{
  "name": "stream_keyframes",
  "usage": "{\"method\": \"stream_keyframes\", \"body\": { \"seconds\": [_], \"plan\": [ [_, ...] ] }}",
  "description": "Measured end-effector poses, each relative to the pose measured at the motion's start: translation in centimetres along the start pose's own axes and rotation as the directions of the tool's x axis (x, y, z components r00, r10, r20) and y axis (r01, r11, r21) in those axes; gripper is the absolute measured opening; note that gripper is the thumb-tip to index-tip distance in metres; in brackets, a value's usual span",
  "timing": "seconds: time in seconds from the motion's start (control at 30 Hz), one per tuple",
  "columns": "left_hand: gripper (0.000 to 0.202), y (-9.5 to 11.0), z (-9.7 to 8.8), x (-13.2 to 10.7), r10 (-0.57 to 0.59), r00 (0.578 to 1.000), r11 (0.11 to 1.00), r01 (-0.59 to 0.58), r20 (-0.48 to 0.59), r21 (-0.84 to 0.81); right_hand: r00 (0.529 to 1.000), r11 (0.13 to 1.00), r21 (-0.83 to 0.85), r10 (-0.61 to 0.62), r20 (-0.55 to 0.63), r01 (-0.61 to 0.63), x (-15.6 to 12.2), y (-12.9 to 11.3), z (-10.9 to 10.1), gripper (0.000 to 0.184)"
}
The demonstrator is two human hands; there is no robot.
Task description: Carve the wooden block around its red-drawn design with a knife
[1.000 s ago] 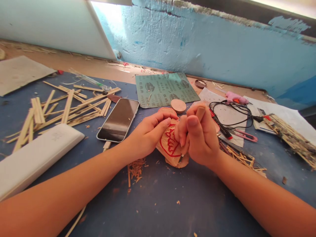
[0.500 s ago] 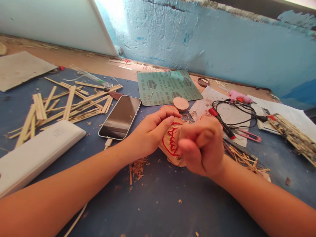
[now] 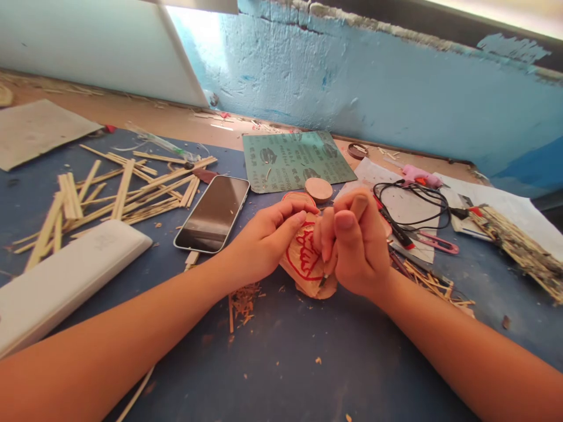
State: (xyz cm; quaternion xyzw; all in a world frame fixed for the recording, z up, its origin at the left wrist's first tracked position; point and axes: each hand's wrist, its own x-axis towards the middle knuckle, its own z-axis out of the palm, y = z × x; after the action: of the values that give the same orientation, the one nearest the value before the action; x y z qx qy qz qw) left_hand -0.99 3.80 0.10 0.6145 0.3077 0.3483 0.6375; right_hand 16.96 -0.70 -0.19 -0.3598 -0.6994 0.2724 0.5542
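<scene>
"Grips closed?"

"Both, above the blue bench (image 3: 281, 363). Left grip (image 3: 268, 243) pinches a thin wooden piece (image 3: 303, 266), right grip (image 3: 358, 243) clenches a wooden-handled carving tool (image 3: 358, 205)."

"Piece?"

"Mid-frame between them, long axis running roughly top to bottom, red outline (image 3: 303, 258) partly covered."

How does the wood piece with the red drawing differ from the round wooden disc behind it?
The wood piece is larger, irregular and red-lined; the round disc is smaller, circular and unmarked. The left hand touches the piece, not the disc. Both are pale wood.
</scene>
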Motion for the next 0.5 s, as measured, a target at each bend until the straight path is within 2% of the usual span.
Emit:
{"method": "stream_keyframes", "body": {
  "seconds": [0.13, 0.23, 0.33, 0.43, 0.5],
  "plan": [
    [0.036, 0.1, 0.1, -0.2, 0.0, 1.0, 1.0, 0.0, -0.006, 0.001, 0.996, 0.996, 0.026, -0.079, -0.04, 0.08, -0.2, -0.5, -0.3, 0.016],
    [0.035, 0.1, 0.2, -0.2, 0.015, 1.0, 1.0, -0.015, -0.017, 0.003, 0.986, 0.987, 0.047, -0.156, 0.062, 0.153, 0.3, -1.4, -0.4, 0.022],
    [0.035, 0.2, 0.2, -0.2, 0.008, 1.0, 1.0, -0.007, -0.025, 0.023, 0.969, 0.981, 0.096, -0.18, 0.17, 0.166, 0.9, -2.1, -0.3, 0.036],
    [0.035, 0.4, 0.2, -0.3, 0.01, 1.0, 0.999, -0.009, -0.03, 0.037, 0.971, 0.984, 0.009, -0.18, 0.156, 0.181, 1.0, -2.0, -0.1, 0.035],
    [0.033, 0.5, 0.2, -0.3, 0.023, 0.999, 0.999, -0.022, -0.025, 0.043, 0.984, 0.987, -0.088, -0.123, 0.132, 0.135, 0.6, -1.5, -0.1, 0.023]
  ]
}}
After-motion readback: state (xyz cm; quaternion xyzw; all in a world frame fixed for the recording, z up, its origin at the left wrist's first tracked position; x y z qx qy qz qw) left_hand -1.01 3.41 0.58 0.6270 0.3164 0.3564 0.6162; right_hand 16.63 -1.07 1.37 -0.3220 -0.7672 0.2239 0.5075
